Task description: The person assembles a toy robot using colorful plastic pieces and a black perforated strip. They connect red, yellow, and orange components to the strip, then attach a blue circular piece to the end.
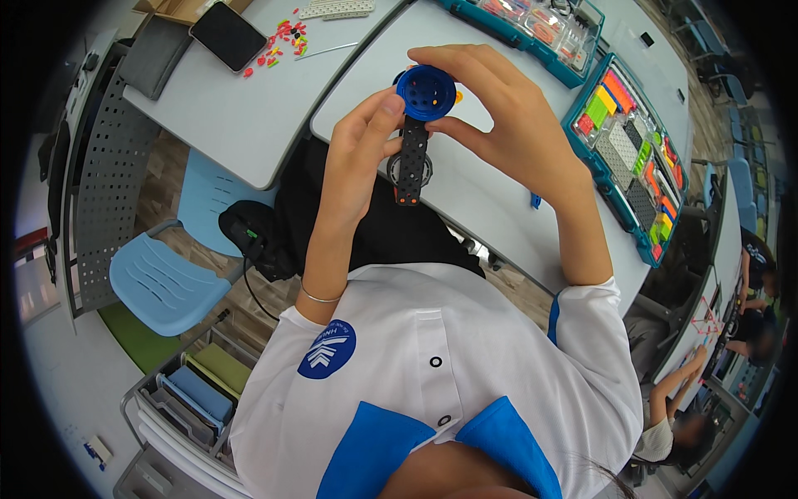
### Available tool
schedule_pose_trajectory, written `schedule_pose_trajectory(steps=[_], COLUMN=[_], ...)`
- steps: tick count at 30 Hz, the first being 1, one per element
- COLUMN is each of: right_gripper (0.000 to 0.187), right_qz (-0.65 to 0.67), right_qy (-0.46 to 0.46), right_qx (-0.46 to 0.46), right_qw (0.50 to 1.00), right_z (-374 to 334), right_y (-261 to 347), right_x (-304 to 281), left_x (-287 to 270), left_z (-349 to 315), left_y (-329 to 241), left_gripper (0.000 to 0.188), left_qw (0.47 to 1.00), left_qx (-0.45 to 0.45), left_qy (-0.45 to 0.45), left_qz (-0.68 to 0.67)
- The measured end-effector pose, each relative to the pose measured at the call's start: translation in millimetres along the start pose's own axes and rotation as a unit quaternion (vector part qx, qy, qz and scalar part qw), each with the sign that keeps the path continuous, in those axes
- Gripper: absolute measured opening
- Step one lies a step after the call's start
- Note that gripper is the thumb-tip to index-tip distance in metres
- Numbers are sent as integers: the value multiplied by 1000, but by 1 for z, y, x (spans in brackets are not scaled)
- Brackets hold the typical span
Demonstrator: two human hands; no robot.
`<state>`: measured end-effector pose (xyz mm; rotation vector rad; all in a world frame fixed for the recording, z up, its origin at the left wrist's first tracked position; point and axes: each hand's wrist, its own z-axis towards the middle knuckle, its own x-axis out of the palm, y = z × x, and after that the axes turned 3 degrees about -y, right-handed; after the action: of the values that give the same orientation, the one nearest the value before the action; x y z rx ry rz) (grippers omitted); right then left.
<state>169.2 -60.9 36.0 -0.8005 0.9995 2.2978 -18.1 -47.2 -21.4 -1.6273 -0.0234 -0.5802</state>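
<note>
In front of me both hands hold a small assembly of building-kit parts. It has a blue round wheel hub [426,93] with holes in its base, and a black perforated beam [411,158] running down from it toward my body. Behind the beam shows part of a round wheel with a pale rim. My left hand [359,145] is closed on the assembly, its thumb at the hub's left edge. From the right, my right hand [499,104] curves around the hub, thumb by its lower edge and forefinger above. Behind the hub, the other fingertips are partly hidden.
Teal cases [611,150] of sorted colourful parts lie open on the right table. On the left table are a black tablet [229,36], scattered red and yellow pieces [287,37] and a thin rod [327,51]. Light blue chairs [166,279] stand left; other people sit far right.
</note>
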Motion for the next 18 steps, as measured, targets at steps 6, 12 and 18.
schedule_pose_trajectory(steps=[6, 12, 18], right_gripper=[61, 64, 60], right_qz=[-12, -12, -11], right_qy=[1, 14, 1], right_qx=[2, 17, 4], right_qw=[1000, 1000, 1000], right_z=[-1, -1, 0], right_y=[-1, -1, -1], right_x=[1, -1, 1], left_x=[0, 0, -1], left_z=[0, 1, 0], left_y=[3, 5, 3], left_gripper=[56, 57, 57], left_qw=[1000, 1000, 1000], left_qx=[-8, -2, 0], left_qy=[-7, -15, -14], left_qz=[-5, -7, 4])
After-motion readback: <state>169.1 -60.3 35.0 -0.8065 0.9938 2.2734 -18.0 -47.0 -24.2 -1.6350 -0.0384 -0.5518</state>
